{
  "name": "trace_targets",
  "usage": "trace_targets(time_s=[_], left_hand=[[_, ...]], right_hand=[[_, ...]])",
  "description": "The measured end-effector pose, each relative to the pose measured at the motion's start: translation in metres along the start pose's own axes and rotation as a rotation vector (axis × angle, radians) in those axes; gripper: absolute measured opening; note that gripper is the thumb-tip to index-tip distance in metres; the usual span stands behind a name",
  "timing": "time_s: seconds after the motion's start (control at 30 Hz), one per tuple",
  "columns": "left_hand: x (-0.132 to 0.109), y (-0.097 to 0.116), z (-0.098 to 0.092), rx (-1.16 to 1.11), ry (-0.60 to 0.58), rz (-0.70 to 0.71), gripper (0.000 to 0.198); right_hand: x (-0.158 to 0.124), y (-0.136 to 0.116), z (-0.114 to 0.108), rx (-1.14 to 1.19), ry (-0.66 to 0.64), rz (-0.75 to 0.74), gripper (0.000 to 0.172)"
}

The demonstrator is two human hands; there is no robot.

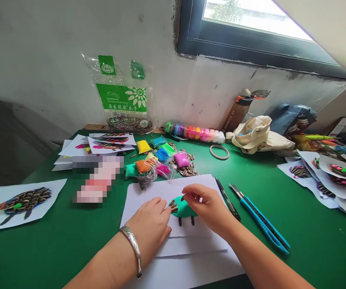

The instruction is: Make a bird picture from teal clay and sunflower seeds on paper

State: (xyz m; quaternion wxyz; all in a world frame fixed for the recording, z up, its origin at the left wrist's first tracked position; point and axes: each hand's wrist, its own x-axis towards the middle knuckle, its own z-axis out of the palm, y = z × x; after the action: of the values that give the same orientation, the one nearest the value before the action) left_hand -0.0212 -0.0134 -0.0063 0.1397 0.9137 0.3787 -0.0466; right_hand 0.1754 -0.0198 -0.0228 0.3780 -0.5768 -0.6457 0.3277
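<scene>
Resting, fingers together, the left hand (151,220) is apparently steadying the paper (201,230). The right hand (205,205) is pinching a seed (183,198) between fingertips.

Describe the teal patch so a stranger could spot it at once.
On the green table, find the central paper stack. On top, between the left hand and the right hand, lies the teal patch. Unlike the colourful packets beyond, it is spread flat, with two short black strokes below.
</scene>
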Motion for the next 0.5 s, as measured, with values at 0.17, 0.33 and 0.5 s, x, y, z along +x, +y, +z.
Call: trace_targets(time_s=[0.17, 0.33, 0.5], left_hand=[[-0.001, 0.000, -0.002, -0.010, 0.012, 0.010, 0.027], [0.001, 0.001, -0.005, -0.004, 0.014, 0.003, 0.025], [0.001, -0.001, -0.003, -0.009, 0.019, 0.016, 0.028]], right_hand=[[0.002, 0.004, 0.003, -0.104, -0.065, -0.073, 0.020], [0.005, 0.001, 0.007, -0.336, -0.072, -0.151, 0.019], [0.007, 0.001, 0.011, -0.436, -0.089, -0.209, 0.015]])
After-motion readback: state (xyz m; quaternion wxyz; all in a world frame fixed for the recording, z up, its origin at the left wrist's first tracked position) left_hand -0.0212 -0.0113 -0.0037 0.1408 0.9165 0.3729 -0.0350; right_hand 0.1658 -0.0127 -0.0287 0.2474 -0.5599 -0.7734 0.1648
